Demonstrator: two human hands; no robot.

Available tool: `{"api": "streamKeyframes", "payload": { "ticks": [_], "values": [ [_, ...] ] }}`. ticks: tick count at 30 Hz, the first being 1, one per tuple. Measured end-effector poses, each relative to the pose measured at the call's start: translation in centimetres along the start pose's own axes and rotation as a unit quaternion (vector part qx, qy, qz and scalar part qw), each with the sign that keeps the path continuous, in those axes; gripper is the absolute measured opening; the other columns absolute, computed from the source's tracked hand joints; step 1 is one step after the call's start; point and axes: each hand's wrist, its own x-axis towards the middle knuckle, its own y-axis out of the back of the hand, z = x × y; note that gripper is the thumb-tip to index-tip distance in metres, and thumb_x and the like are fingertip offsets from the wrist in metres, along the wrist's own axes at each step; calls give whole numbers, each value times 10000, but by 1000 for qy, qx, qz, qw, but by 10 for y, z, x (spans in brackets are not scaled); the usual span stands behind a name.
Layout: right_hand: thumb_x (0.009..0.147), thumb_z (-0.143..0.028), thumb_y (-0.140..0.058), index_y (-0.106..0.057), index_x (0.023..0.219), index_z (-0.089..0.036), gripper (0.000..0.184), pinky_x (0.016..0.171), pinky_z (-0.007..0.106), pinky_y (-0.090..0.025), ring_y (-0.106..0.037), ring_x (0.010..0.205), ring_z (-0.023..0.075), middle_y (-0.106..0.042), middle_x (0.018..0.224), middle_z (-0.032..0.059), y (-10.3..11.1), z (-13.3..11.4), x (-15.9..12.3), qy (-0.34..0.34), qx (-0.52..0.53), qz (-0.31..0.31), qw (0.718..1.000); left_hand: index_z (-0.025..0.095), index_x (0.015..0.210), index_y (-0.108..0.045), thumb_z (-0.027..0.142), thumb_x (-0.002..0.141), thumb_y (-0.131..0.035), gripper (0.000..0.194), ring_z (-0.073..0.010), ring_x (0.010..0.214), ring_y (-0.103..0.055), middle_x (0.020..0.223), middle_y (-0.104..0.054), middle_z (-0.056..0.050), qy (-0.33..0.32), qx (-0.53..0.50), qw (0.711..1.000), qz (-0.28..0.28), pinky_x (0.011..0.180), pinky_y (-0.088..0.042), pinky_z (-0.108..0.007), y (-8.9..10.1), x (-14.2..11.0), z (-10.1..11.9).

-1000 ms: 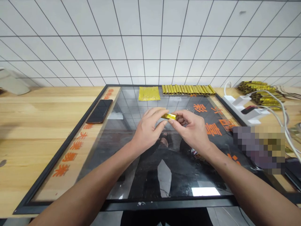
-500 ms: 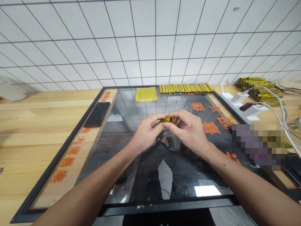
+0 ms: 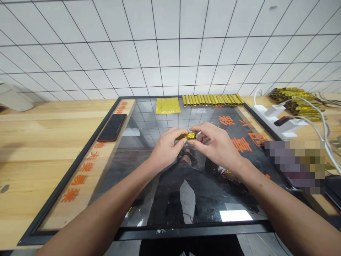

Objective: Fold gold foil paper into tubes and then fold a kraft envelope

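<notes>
Both hands meet above the middle of a glass panel (image 3: pixel 165 199) framed in black. My left hand (image 3: pixel 167 148) pinches one end of a small folded gold foil piece (image 3: pixel 187 136) with thumb and fingers. My right hand (image 3: pixel 216 145) pinches the other end, its fingers curled over the foil. The foil is held a little above the glass. At the far edge of the panel lie a flat square of gold foil (image 3: pixel 168 105) and a row of several rolled gold foil pieces (image 3: pixel 212 99).
A black phone (image 3: pixel 112 127) lies on the panel's left border. A white power strip (image 3: pixel 277 122) with plugs and cables sits at right, with a heap of gold foil (image 3: pixel 295 101) behind it. The wooden table (image 3: pixel 45 142) reaches a white tiled wall.
The hands have closed in on the foil piece and shifted their grip on it; it has stayed at about the same spot above the glass.
</notes>
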Motion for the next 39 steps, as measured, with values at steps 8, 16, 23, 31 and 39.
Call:
{"api": "streamKeyframes", "payload": {
  "ticks": [8, 16, 23, 31, 39],
  "values": [
    [963, -212, -741, -777, 1087, -229, 130, 700, 321, -523, -656, 728, 181, -691, 864, 19, -1, 4, 0, -12, -32, -23, 999, 255, 1165, -734, 185, 996, -572, 244, -261, 1098, -663, 1115, -729, -62, -49, 142, 986, -66, 961, -488, -379, 3, -1, 0],
    [942, -203, -760, -779, 1048, -223, 110, 696, 311, -507, -649, 722, 175, -695, 857, 15, -2, 5, 0, -24, -38, -33, 998, 266, 1143, -744, 161, 986, -572, 256, -265, 1103, -662, 1126, -736, -57, -52, 170, 982, -70, 959, -479, -389, 3, -1, -5],
    [936, -217, -758, -755, 1055, -214, 120, 719, 317, -504, -673, 770, 188, -726, 899, 22, 2, 5, 2, -47, -55, -73, 995, 281, 1161, -744, 129, 943, -616, 296, -277, 1076, -660, 1077, -725, -56, -42, 206, 972, -101, 951, -485, -399, 4, 1, -20],
    [933, -272, -789, -749, 1127, -253, 200, 668, 318, -424, -730, 900, 250, -805, 1040, 50, 6, -5, 1, -13, -220, -134, 966, 282, 1101, -760, 114, 947, -588, 286, -294, 1078, -650, 1042, -711, -65, -60, 223, 967, -108, 974, -485, -423, 4, 1, -23],
    [961, -193, -690, -751, 1147, -217, 197, 690, 323, -424, -689, 821, 229, -756, 966, 55, 0, -10, 9, -17, -219, -166, 961, 256, 1179, -743, 126, 946, -580, 314, -313, 1130, -658, 1103, -716, -88, -65, 224, 967, -103, 1026, -489, -460, 4, 0, -22]
  ]
}}
